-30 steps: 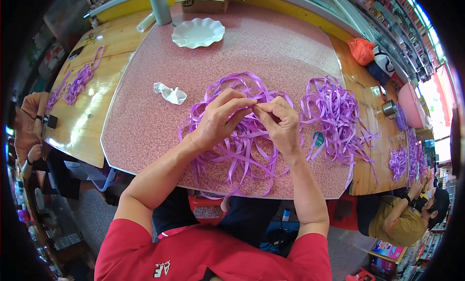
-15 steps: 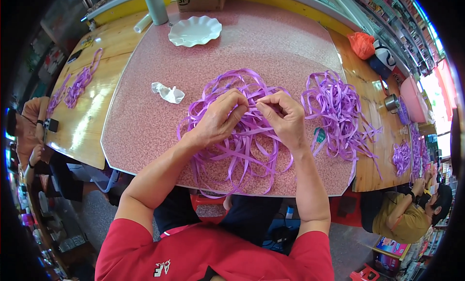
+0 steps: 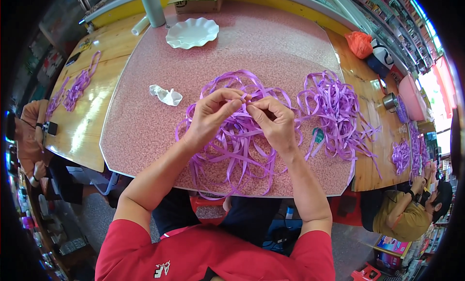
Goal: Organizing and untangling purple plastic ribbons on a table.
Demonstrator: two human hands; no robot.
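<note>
A loose heap of purple ribbon (image 3: 242,155) lies in front of me on the pink speckled table (image 3: 140,136). Above it my left hand (image 3: 213,114) and my right hand (image 3: 273,119) meet, fingertips nearly touching. Both are pinched closed on purple ribbon, of which only a small bit shows between the fingers. The exact fold or end they grip is too small to make out. To the right sits a second, denser pile of purple ribbon (image 3: 332,111), with a small green piece (image 3: 317,135) at its left edge.
Left of the heap lies a crumpled white tissue (image 3: 165,95). Farther back stand a white scalloped dish (image 3: 193,33), a grey-green bottle (image 3: 152,9) and a cardboard box (image 3: 195,3). An orange bag (image 3: 360,45) sits at right. Other people work at both sides (image 3: 30,131) (image 3: 404,211).
My hands have drawn closer together and shifted slightly left, the left one turning so its thumb shows more. A ribbon strand now stretches between the heap and the right pile.
</note>
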